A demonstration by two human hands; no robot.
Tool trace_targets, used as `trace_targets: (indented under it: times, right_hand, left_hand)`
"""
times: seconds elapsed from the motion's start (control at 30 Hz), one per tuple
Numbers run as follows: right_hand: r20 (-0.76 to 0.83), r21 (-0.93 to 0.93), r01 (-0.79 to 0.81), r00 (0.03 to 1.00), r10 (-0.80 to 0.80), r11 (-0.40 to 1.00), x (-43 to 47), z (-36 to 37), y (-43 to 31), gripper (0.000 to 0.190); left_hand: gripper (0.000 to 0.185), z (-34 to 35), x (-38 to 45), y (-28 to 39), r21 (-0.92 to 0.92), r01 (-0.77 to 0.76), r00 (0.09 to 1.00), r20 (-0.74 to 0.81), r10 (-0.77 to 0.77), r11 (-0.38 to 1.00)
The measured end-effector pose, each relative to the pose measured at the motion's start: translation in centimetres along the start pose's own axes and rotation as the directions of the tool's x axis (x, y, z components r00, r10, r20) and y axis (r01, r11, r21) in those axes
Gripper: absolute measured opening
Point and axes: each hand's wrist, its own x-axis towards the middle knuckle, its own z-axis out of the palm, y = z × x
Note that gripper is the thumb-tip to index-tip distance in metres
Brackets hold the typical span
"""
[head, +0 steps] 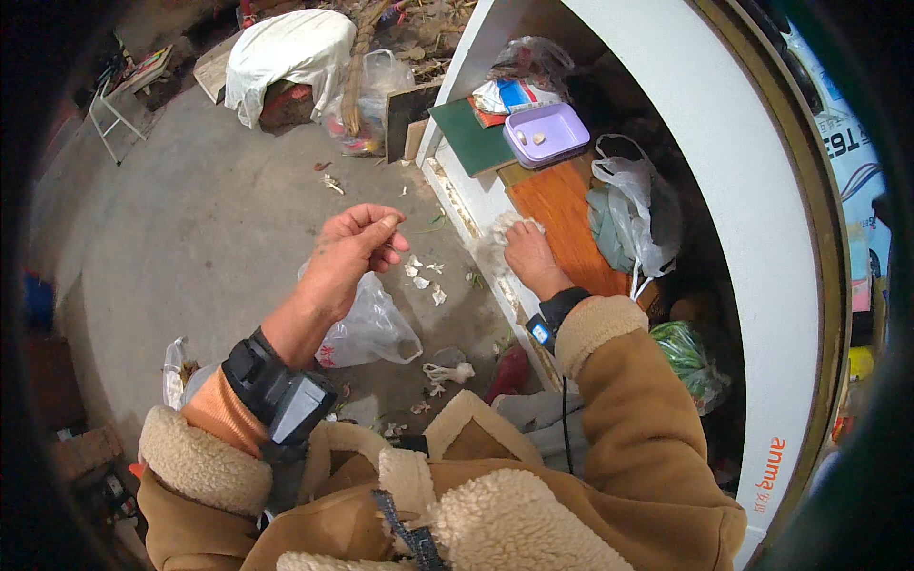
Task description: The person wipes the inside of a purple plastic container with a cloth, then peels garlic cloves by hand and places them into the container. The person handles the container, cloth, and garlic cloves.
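Note:
My left hand (pixel 353 246) hovers over the concrete floor, thumb tip against the curled forefinger; nothing shows between them. My right hand (pixel 533 258) is on the white ledge, its fingers closed over a crumpled whitish wad (pixel 505 223). Whether the wad is cloth or garlic skin I cannot tell. Beyond that hand, a lilac plastic box (pixel 564 132) holds a few pale garlic cloves (pixel 539 138). Scraps of garlic skin (pixel 421 283) lie on the floor between my hands. A translucent plastic bag (pixel 371 328) sits below my left hand, partly hidden by the forearm.
A brown wooden board (pixel 564 214) and a green board (pixel 471 135) rest inside the white cabinet frame (pixel 778 235). Plastic bags (pixel 635 207) stand to the right, one with green vegetables (pixel 682 353). A garlic bulb (pixel 463 371) is near my feet. At the back, white cloth (pixel 293 50) drapes something.

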Motion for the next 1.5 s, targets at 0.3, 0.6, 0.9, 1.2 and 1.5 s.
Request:
trace_targets:
  times: [0.3,0.6,0.9,1.2,1.5]
  right_hand:
    - [0.235,0.916,-0.248,0.969,0.080,0.316,-7.9,-0.3,4.3,0.025]
    - [0.312,0.787,-0.581,0.666,0.677,0.209,-11.2,-3.6,13.6,0.033]
    - [0.058,0.866,-0.364,0.755,0.653,0.343,-8.2,0.0,11.9,0.046]
    - [0.112,0.628,-0.621,0.668,0.735,0.469,-7.0,4.9,11.1,0.050]
    - [0.189,0.460,-0.656,0.731,0.655,0.599,-5.5,4.9,7.7,0.047]
  left_hand:
    - [0.014,0.2,-0.5,0.1,0.025,-0.014,1.000,0.010,0.014,1.000]
    - [0.013,0.5,-0.3,0.1,0.035,-0.023,0.999,0.025,0.022,0.999]
    - [0.012,0.5,0.3,-0.4,0.007,-0.001,1.000,-0.002,0.001,1.000]
    - [0.012,0.4,1.0,-0.9,0.021,0.046,0.999,-0.005,-0.045,0.999]
    - [0.013,0.9,1.3,-1.4,0.051,0.057,0.998,-0.005,-0.057,0.997]
